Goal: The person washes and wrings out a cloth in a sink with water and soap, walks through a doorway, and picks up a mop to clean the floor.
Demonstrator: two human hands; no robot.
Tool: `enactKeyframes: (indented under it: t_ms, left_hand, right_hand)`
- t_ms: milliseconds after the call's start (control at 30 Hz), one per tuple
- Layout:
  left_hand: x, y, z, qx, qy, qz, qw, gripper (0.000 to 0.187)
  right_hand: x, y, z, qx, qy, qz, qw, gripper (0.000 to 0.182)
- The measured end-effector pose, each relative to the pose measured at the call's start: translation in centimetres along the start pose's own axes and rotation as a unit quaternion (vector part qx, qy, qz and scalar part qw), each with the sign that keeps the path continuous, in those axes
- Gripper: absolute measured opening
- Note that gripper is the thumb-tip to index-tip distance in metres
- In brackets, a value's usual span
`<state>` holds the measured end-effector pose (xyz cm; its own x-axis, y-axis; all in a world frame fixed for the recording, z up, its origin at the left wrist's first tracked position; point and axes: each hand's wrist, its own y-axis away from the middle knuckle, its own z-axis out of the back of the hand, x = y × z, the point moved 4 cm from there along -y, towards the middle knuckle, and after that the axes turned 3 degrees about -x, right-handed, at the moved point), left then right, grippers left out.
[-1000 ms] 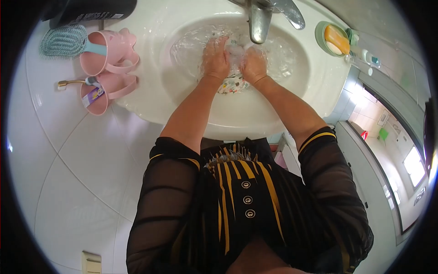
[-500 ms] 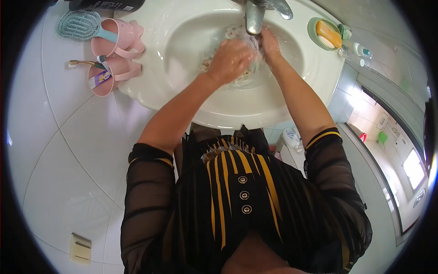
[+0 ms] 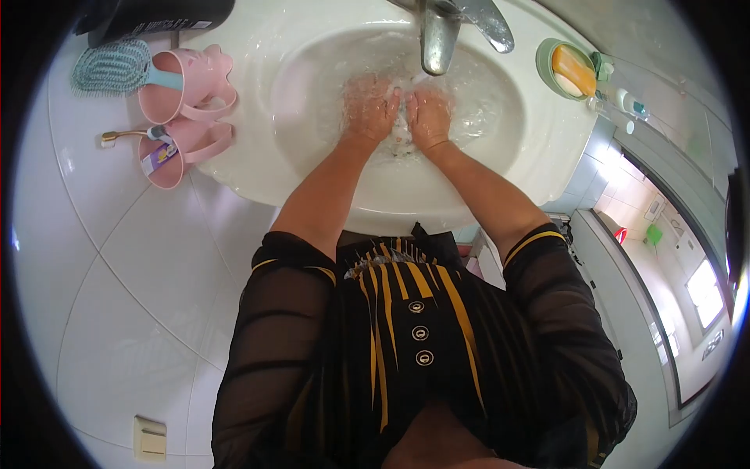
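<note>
The white sink holds rippling water below the metal faucet. My left hand is partly under the water on the left, its thumb up and its fingers blurred by ripples but apparently spread. Close beside it, to the right and just below the spout, my right hand also lies in the water with its thumb raised and fingers apart. A pale patterned cloth shows in the narrow gap between the hands; most of it is hidden by them and the water.
Left of the basin, two pink cups hold a teal hairbrush, a toothbrush and a tube. A black bottle lies behind them. On the right rim sits a green soap dish with orange soap.
Both hands have moved down in the view, away from the faucet, and into the water side by side. Less of the cloth shows. The view has shifted slightly.
</note>
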<state>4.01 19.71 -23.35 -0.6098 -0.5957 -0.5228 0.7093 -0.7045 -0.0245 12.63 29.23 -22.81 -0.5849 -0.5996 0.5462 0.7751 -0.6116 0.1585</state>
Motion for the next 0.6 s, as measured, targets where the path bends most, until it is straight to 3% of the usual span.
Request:
enactKeyframes:
  t_ms: [33,67,133,167,233,267,333,400,433,467,500,533,600]
  left_hand:
    - [0.0,-0.5,-0.2,-0.007,-0.054,-0.029,0.998,0.035]
    - [0.3,-1.2,-0.4,-0.006,-0.054,-0.028,0.998,0.035]
    - [0.8,-2.7,-1.7,0.162,-0.086,-0.025,0.983,0.028]
    - [1.2,-3.0,-2.3,0.162,-0.087,-0.024,0.983,0.028]
    - [1.3,-3.4,-3.1,0.099,-0.104,-0.104,0.984,0.024]
    - [0.6,-3.9,-2.1,0.098,-0.108,-0.101,0.984,0.024]
    - [-0.2,-5.0,0.0,0.291,-0.048,0.12,0.948,0.023]
    - [-0.7,-6.3,1.3,0.249,-0.001,0.16,0.955,0.024]
    - [-1.1,-6.4,2.0,0.216,0.05,0.202,0.954,0.024]
    - [-1.9,-6.0,2.5,0.216,0.05,0.2,0.955,0.024]
    - [-4.0,-5.7,4.1,0.134,0.05,0.058,0.988,0.025]
    - [-6.2,-4.9,6.0,0.049,0.05,-0.086,0.994,0.025]
    - [-8.3,-2.4,8.4,0.056,0.109,-0.101,0.987,0.027]
  right_hand:
    - [-1.0,-0.7,-0.9,0.07,0.023,-0.038,0.997,0.025]
    - [-1.8,-1.4,-1.2,0.072,0.023,-0.039,0.996,0.025]
    - [-2.6,-2.8,-2.8,0.267,0.185,0.069,0.943,0.022]
    - [-3.1,-3.6,-2.8,0.176,0.179,0.063,0.966,0.017]
    - [-1.0,-4.8,0.0,0.19,0.229,0.088,0.951,0.018]
    - [-0.1,-4.8,1.1,0.205,0.279,0.11,0.932,0.019]
    - [-2.9,-5.0,-1.4,0.198,0.262,0.151,0.932,0.025]
    - [-4.2,-7.6,-2.0,0.179,0.249,0.193,0.932,0.031]
    - [-5.6,-8.3,-1.7,0.236,0.026,-0.018,0.971,0.034]
    - [-6.7,-8.0,-1.9,0.269,-0.201,-0.226,0.914,0.037]
    - [-6.2,-7.7,-1.0,0.266,-0.202,-0.226,0.915,0.037]
    - [-5.1,-7.3,0.5,0.226,-0.319,-0.242,0.888,0.038]
    - [-3.9,-6.6,3.1,0.134,-0.532,-0.262,0.794,0.04]
